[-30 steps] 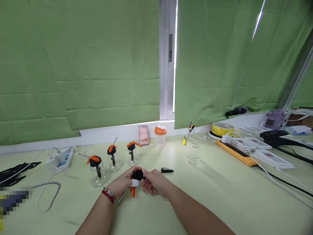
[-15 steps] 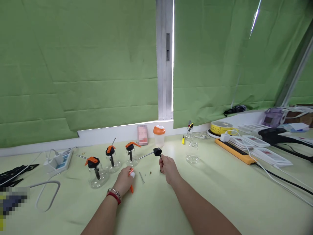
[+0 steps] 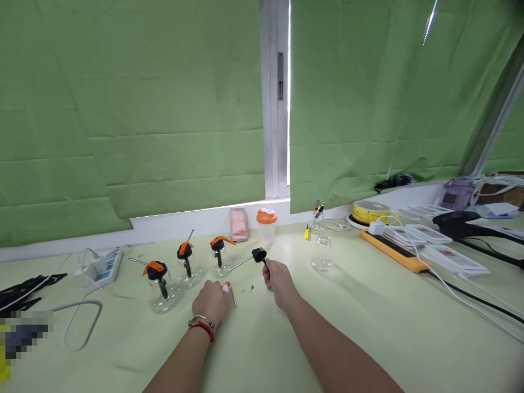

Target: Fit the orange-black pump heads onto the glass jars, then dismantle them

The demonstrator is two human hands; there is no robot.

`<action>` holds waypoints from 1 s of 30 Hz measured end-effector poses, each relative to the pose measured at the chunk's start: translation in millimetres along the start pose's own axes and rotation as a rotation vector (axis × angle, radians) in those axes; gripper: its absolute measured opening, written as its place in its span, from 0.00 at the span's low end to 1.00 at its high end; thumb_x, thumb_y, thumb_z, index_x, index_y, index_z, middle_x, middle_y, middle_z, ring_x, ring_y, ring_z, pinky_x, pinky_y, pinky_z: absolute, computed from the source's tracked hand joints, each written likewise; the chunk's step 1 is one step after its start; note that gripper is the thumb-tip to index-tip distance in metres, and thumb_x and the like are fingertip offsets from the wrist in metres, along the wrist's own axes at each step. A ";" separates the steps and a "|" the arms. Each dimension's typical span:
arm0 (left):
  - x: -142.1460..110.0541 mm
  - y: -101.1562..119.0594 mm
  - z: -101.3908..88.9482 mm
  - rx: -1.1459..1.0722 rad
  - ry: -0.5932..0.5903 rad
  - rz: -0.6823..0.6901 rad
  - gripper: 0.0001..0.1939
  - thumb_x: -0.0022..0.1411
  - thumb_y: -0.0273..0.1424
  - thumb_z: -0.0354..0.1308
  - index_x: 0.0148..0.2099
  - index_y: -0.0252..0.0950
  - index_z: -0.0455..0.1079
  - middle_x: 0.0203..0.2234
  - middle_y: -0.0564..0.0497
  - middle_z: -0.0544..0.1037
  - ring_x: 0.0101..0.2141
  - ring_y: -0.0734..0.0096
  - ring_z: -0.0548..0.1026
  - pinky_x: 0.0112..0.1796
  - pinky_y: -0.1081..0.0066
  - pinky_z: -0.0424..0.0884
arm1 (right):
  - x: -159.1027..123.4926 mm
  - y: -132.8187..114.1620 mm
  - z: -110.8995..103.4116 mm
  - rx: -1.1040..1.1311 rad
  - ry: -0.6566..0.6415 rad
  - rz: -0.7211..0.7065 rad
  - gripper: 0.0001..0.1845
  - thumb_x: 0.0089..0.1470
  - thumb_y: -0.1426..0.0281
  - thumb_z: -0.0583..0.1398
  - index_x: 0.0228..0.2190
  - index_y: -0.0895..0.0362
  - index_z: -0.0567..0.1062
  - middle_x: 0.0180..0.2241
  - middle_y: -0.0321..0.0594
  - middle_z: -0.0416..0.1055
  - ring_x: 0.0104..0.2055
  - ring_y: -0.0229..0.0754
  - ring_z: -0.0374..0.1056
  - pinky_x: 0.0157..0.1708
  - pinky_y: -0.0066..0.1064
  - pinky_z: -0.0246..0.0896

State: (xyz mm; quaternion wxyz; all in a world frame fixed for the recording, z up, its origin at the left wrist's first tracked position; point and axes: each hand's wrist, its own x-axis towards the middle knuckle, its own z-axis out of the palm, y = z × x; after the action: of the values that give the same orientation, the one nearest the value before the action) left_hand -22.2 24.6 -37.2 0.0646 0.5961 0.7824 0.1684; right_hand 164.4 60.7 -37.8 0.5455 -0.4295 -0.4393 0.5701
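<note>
My right hand [image 3: 279, 281] is closed round a black cap with a thin metal tube [image 3: 250, 258], held just above the pale green table; the tube points left toward the bottles. My left hand [image 3: 213, 301] rests on the table with its fingers curled round an orange and white part [image 3: 226, 286], beside a short metal pin [image 3: 233, 296]. Three small glass bottles with black and orange tops [image 3: 186, 266] stand in a row just beyond my left hand. An open glass bottle [image 3: 322, 252] stands to the right.
A white power strip [image 3: 100, 265] and grey cable lie at the left. An orange-lidded jar [image 3: 266, 225] stands by the wall. A yellow tape roll [image 3: 371, 212], an orange bar [image 3: 393, 251], cards and cables fill the right side. Small crumbs [image 3: 249, 288] lie between my hands.
My hands have come apart. The right one lifted the black cap with its tube away to the right; the left one lowered the orange part to the table by the pin.
</note>
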 end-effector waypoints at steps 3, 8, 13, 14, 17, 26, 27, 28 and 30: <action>1.4 -8.8 -11.6 -0.009 0.046 -0.001 0.19 0.63 0.34 0.38 0.35 0.35 0.69 0.39 0.39 0.73 0.37 0.53 0.73 0.32 0.62 0.67 | -1.6 -1.5 0.8 -0.033 -0.012 -0.011 0.18 0.52 0.57 0.52 0.20 0.57 0.64 0.16 0.29 0.56 0.17 0.30 0.47 0.18 0.25 0.39; -3.0 -13.2 -29.2 -0.229 0.322 0.233 0.20 0.63 0.34 0.41 0.52 0.30 0.63 0.44 0.39 0.71 0.44 0.57 0.70 0.43 0.62 0.67 | -14.1 0.3 12.4 -0.106 -0.133 -0.009 0.18 0.52 0.59 0.53 0.18 0.58 0.66 0.15 0.31 0.57 0.18 0.31 0.49 0.18 0.26 0.40; -20.2 2.1 -42.3 -0.376 0.022 0.748 0.20 0.60 0.35 0.50 0.54 0.38 0.65 0.51 0.44 0.69 0.48 0.60 0.68 0.47 0.65 0.65 | -33.6 9.0 27.8 -0.210 -0.501 -0.015 0.18 0.54 0.60 0.54 0.19 0.58 0.67 0.16 0.32 0.60 0.19 0.32 0.52 0.20 0.25 0.45; -22.4 4.1 -45.0 -0.383 -0.078 0.783 0.16 0.59 0.34 0.50 0.49 0.39 0.69 0.45 0.45 0.73 0.44 0.62 0.71 0.45 0.67 0.67 | -35.7 9.9 29.0 -0.213 -0.540 -0.013 0.18 0.54 0.59 0.53 0.20 0.58 0.67 0.16 0.32 0.60 0.19 0.32 0.52 0.21 0.25 0.45; -21.3 2.0 -50.8 -0.437 -0.198 0.689 0.09 0.57 0.34 0.53 0.35 0.37 0.73 0.30 0.50 0.76 0.33 0.66 0.73 0.36 0.71 0.69 | -37.3 9.6 29.0 -0.200 -0.542 -0.005 0.22 0.56 0.54 0.51 0.21 0.58 0.67 0.17 0.32 0.59 0.20 0.32 0.52 0.21 0.25 0.46; 20.0 -53.8 -39.6 -0.060 0.067 0.062 0.15 0.57 0.39 0.48 0.26 0.37 0.69 0.20 0.49 0.74 0.24 0.62 0.71 0.23 0.70 0.60 | -30.5 13.1 21.1 -0.364 -0.523 0.023 0.25 0.55 0.50 0.51 0.25 0.58 0.71 0.20 0.34 0.63 0.21 0.33 0.53 0.22 0.25 0.48; 22.1 -56.2 -36.1 -0.042 0.055 0.075 0.15 0.57 0.39 0.49 0.25 0.37 0.69 0.22 0.48 0.75 0.25 0.61 0.72 0.24 0.70 0.60 | -30.0 14.7 20.9 -0.377 -0.528 0.025 0.25 0.55 0.49 0.50 0.25 0.58 0.71 0.20 0.34 0.63 0.21 0.33 0.53 0.21 0.25 0.48; 23.3 -57.1 -32.4 -0.025 0.051 0.098 0.13 0.56 0.38 0.49 0.26 0.37 0.70 0.26 0.47 0.76 0.28 0.60 0.73 0.25 0.70 0.61 | -29.5 16.1 20.8 -0.387 -0.532 0.024 0.25 0.55 0.49 0.50 0.25 0.58 0.71 0.21 0.34 0.63 0.21 0.33 0.53 0.21 0.25 0.48; 23.8 -55.9 -25.3 0.002 0.059 0.149 0.12 0.56 0.36 0.50 0.30 0.37 0.72 0.33 0.45 0.76 0.34 0.59 0.73 0.30 0.69 0.64 | -28.8 17.6 20.8 -0.400 -0.532 0.019 0.25 0.55 0.49 0.50 0.25 0.58 0.71 0.20 0.34 0.63 0.21 0.33 0.53 0.21 0.25 0.48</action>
State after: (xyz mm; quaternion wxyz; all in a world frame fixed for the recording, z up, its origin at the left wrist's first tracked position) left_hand -87.5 29.5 -30.2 0.0281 0.6477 0.7375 0.1892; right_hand 140.9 30.9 -49.4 0.3110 -0.3683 -0.6656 0.5697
